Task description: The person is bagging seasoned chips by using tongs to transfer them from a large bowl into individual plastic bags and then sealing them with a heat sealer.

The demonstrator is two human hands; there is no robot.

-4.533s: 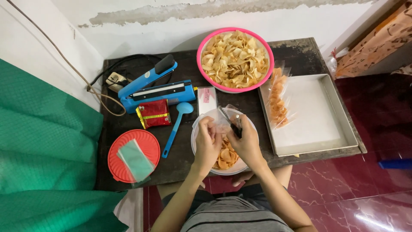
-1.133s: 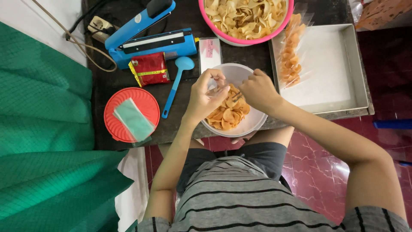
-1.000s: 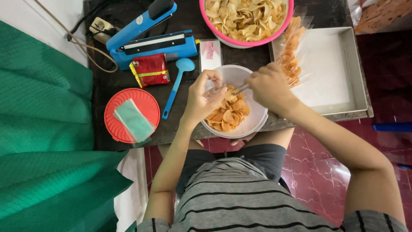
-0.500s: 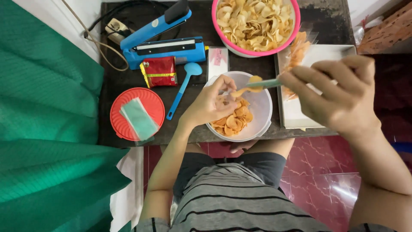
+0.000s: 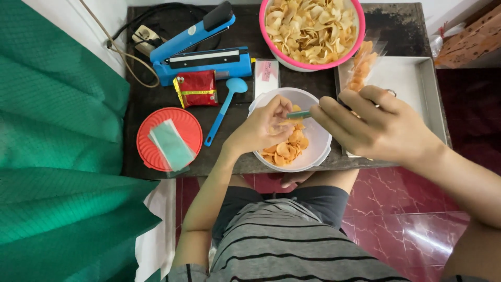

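Note:
My left hand (image 5: 259, 129) hovers over a white bowl (image 5: 319, 154) of orange chips (image 5: 286, 150) at the table's front edge. Its fingers are pinched around what looks like a small clear bag, which is hard to make out. My right hand (image 5: 377, 127) is raised just right of the bowl and grips a thin green-handled spoon (image 5: 299, 114). The spoon's tip points at my left hand's fingers.
A pink bowl of pale chips (image 5: 310, 31) stands at the back, with a filled chip bag (image 5: 361, 61) on the metal tray (image 5: 424, 89) to the right. To the left lie a blue heat sealer (image 5: 198, 52), red packet (image 5: 195, 89), blue spoon (image 5: 224, 110) and red lid (image 5: 156, 128). A green curtain (image 5: 57, 156) hangs left.
My right hand lifted out of the bowl with the green spoon, swung right and toward the camera, and now is back by my left hand. The view shifted slightly.

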